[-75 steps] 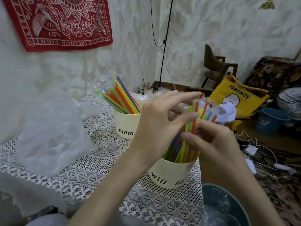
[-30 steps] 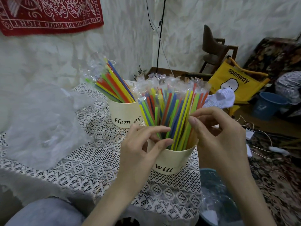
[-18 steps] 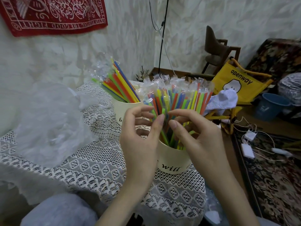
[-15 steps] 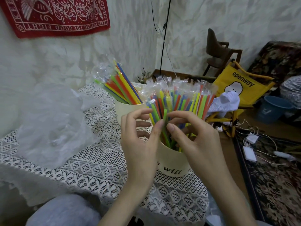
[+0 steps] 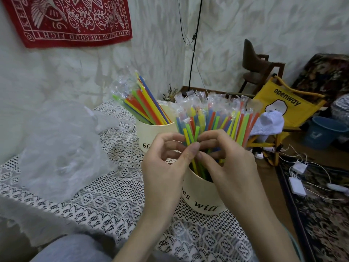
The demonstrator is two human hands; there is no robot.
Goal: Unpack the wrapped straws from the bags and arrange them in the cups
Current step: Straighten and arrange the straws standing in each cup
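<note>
Over the near cup (image 5: 203, 195), both hands, left (image 5: 166, 167) and right (image 5: 228, 163), pinch wrapped straws (image 5: 217, 120), arranging them; next, likely spreading the bunch evenly toward twelve o'clock.

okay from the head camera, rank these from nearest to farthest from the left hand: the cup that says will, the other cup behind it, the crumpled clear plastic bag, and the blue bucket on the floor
From the left hand:
1. The cup that says will, right beside it, to its right.
2. The other cup, just behind the hand.
3. The crumpled clear plastic bag, off to the left on the lace tablecloth.
4. The blue bucket, far right, on the floor.
</note>
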